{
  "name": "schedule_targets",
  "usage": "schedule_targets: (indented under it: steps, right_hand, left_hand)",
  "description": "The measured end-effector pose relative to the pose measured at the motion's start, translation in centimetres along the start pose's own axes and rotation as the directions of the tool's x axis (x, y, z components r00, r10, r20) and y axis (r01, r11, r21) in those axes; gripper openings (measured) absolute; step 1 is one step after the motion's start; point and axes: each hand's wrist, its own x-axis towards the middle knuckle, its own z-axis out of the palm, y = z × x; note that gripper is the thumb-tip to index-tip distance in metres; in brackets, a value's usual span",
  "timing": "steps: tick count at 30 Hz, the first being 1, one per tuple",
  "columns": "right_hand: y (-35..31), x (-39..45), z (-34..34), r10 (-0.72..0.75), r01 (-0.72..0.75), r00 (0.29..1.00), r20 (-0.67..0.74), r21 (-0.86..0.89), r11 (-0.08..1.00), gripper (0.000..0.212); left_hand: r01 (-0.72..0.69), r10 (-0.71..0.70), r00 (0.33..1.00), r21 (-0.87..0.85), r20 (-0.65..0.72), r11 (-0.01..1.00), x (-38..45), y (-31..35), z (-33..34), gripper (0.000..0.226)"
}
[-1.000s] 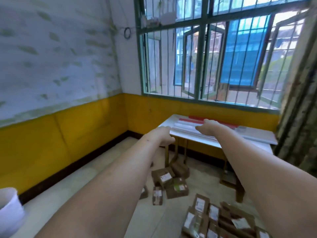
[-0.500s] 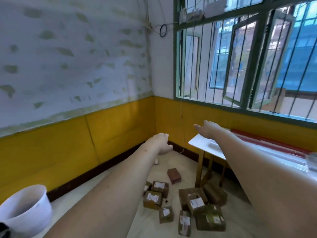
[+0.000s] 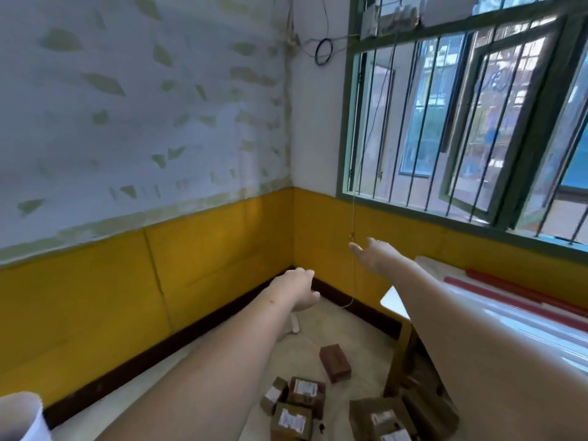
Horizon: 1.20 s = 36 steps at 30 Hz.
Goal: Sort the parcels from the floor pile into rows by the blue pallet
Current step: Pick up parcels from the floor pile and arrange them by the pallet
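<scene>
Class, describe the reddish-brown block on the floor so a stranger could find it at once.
Start at the yellow-panelled room corner and drop to the pale floor. Beside the wooden table leg lies the reddish-brown block, apart from the brown cardboard parcels. Unlike them, it shows no white label.

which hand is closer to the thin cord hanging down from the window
Right. The right hand reaches out beside the cord, fingers almost at it. The left hand hangs lower and further left, toward the wall corner.

White labels sit on the brown parcels (image 3: 300, 399) (print too blurred to read); no other text shows.
</scene>
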Motion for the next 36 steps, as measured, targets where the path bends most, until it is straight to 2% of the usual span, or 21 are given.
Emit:
schedule_targets:
  steps: [12,22,28,33,36]
  right_hand:
    - [-5.9,27.4,8.7,-0.016,0.017,0.996,0.09,-0.009,1.0,0.078]
    - [-11.7,46.7,9.6,-0.047,0.05,0.996,0.081,-0.041,0.998,0.077]
    - [-10.4,56.2,13.9,0.131,-0.13,0.991,0.023,-0.038,0.991,0.075]
    - [-9.2,61.3,16.3,0.342,-0.342,0.94,-0.011,0.017,0.94,0.075]
    - [-8.9,62.6,16.7,0.428,-0.425,0.903,-0.047,0.049,0.904,0.075]
  left_hand:
    - [0.048,-0.054,0.995,0.067,0.086,0.997,22.9,-12.7,3.0,0.058]
    - [0.036,-0.043,0.995,0.079,0.091,0.996,43.0,-20.7,-0.4,0.059]
    - [-0.14,0.114,0.98,0.163,0.161,0.977,57.4,-23.2,1.3,0.058]
    - [-0.37,0.314,0.918,0.237,0.243,0.898,67.5,-23.5,2.0,0.057]
    - [-0.433,0.372,0.89,0.231,0.264,0.871,72.5,-22.8,1.3,0.057]
